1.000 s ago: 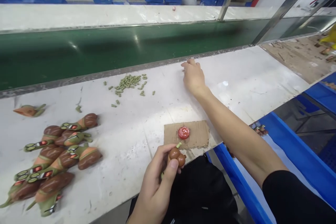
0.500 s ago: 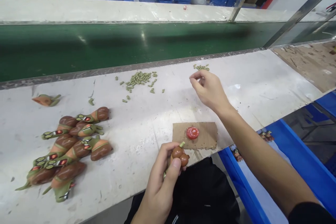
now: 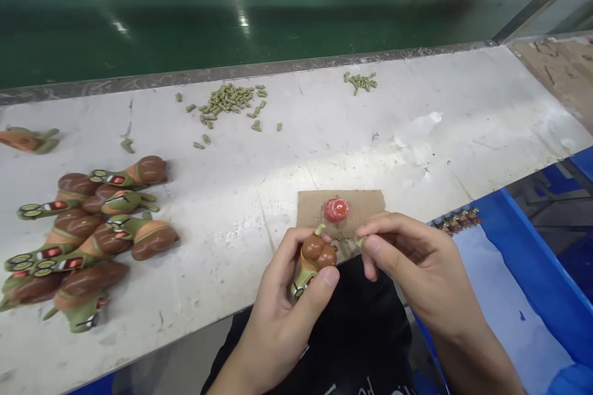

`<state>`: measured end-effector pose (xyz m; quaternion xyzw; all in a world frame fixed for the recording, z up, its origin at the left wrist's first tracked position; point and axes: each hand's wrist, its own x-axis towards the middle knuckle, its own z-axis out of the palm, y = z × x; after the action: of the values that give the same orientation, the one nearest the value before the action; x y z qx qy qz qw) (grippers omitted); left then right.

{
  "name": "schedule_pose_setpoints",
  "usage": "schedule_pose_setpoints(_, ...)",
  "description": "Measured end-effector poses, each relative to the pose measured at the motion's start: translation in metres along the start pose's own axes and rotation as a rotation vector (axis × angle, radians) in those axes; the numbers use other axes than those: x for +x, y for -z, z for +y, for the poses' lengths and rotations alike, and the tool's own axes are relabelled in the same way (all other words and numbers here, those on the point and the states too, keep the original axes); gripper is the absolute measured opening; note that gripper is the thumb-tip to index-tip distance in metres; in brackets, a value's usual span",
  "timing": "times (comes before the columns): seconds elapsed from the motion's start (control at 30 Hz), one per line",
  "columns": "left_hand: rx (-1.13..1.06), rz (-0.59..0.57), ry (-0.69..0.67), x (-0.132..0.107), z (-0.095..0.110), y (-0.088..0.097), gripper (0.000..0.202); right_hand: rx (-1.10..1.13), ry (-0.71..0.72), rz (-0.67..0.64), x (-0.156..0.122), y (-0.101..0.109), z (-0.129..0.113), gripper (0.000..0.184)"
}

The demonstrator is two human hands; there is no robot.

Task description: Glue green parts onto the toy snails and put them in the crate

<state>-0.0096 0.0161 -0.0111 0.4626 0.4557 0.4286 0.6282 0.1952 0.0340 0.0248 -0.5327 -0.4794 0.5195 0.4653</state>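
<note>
My left hand (image 3: 290,302) is closed around a snail figurine (image 3: 315,253) with a brown shell and green body; a small green piece sticks up from its top. Close beside it on the right, my right hand (image 3: 412,265) pinches a small green piece (image 3: 361,241) between thumb and forefinger. Just beyond both hands, a red glossy round lid or dish (image 3: 336,210) rests on a piece of cardboard (image 3: 310,203). Several similar brown-and-green figurines (image 3: 92,231) lie in a group on the left of the table.
Two heaps of small green pieces, a larger one (image 3: 229,97) and a smaller one (image 3: 361,82), lie toward the table's back. A separate orange-and-green part (image 3: 28,139) sits at far left. Below right stands a blue bin (image 3: 532,247) holding several small figures (image 3: 461,220). A green belt (image 3: 185,24) runs behind the table.
My right hand has come back from the smaller green heap toward the figurine, with a green piece in its fingertips. My left hand still holds the figurine. The view has tilted downward.
</note>
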Motion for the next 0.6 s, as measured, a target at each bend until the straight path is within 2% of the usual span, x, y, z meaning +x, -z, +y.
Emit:
schedule_pose_setpoints(0.07, 0.105, 0.034, -0.065, 0.001, -0.004, -0.003, 0.007, -0.019, -0.020, 0.036, 0.005, 0.001, 0.006, 0.008)
schedule_pose_setpoints(0.1, 0.181, 0.070, -0.137, 0.001, -0.007, -0.005, 0.010, -0.035, -0.011, 0.059, 0.009, 0.001, 0.008, 0.007)
schedule_pose_setpoints(0.2, 0.435, 0.186, -0.378, 0.001, -0.015, -0.010, 0.031, -0.122, 0.067, 0.108, 0.017, 0.000, 0.015, 0.007)
schedule_pose_setpoints(0.27, 0.560, 0.207, -0.465, 0.003, -0.018, -0.012, 0.037, -0.201, 0.127, 0.101, 0.021, -0.001, 0.016, 0.010)
schedule_pose_setpoints(0.43, 0.773, 0.227, -0.481, 0.010, -0.015, -0.014, 0.034, -0.400, 0.238, 0.077, 0.028, -0.003, 0.011, 0.016)
schedule_pose_setpoints(0.6, 0.859, 0.228, -0.484, 0.012, -0.015, -0.016, 0.031, -0.498, 0.315, 0.012, 0.035, -0.002, 0.011, 0.017)
